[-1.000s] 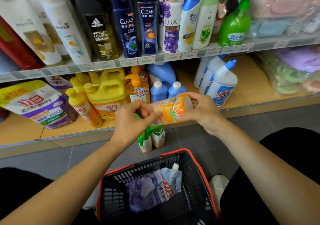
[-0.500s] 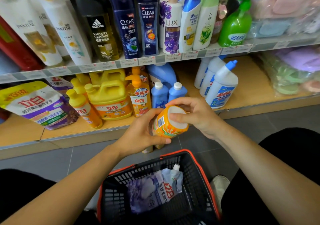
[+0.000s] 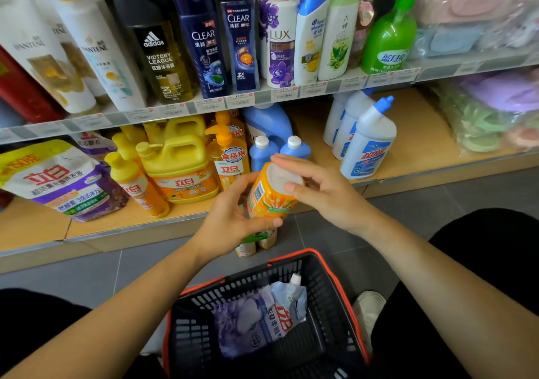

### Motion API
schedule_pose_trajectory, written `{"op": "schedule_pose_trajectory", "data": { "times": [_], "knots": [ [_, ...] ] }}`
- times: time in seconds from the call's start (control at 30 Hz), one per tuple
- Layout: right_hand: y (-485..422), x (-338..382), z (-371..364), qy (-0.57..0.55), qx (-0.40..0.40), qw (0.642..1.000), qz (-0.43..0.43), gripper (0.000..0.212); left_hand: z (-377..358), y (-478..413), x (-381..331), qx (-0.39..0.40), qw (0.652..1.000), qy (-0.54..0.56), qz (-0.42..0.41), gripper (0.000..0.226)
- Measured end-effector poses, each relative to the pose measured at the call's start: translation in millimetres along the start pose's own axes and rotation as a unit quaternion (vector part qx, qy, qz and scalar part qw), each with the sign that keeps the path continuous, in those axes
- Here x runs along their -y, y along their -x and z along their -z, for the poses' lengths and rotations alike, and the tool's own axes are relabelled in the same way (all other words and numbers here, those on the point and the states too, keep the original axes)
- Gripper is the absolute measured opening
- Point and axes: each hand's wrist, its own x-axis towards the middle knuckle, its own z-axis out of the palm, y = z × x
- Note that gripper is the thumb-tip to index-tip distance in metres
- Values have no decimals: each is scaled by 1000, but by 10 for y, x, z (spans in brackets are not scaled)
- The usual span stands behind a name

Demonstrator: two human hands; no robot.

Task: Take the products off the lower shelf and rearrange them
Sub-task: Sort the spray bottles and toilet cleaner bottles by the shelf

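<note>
Two hands on the orange bottle, tilted base-up above the basket: our left hand wraps curled fingers round its body, our right hand pinches its white base.

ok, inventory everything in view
orange bottle: 1, orange, in both hands
yellow detergent bottles: several, yellow, lower shelf left
blue bottles: 2, white caps, lower shelf centre
toilet cleaner bottles: 3, white, blue caps, lower shelf right
refill pouch: 1, white-purple, lower shelf far left
shampoo bottles: many, mixed colours, upper shelf
basket: 1, black, orange rim, floor
spouted pouch: 1, purple-blue, in basket
left hand: grips bottle's side
right hand: pinches bottle's base
</note>
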Motion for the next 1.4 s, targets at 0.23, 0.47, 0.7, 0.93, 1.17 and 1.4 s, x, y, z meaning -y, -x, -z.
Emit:
{"op": "schedule_pose_trajectory", "data": {
  "times": [0.23,0.47,0.7,0.93,1.17,1.4],
  "knots": [
    [82,21,-67,137,3,987,82,42,38,-24,27,-48,998,34,27,77],
    [101,37,-133,144,-32,980,137,38,31,-15,34,-27,999,7,24,77],
    [30,23,-67,137,-61,981,121,34,12,-24,-28,-12,1000,-6,16,78],
    [-3,4,16,-45,-92,995,12,21,-14,21,-71,25,999,-31,-2,79],
    [-75,-122,37,-65,-127,990,12,16,2,16,-138,-11,995,-95,-21,85],
    [-110,-270,64,-28,-87,993,-77,45,70,-12,-101,-61,998,-18,18,72]
  ]
}}
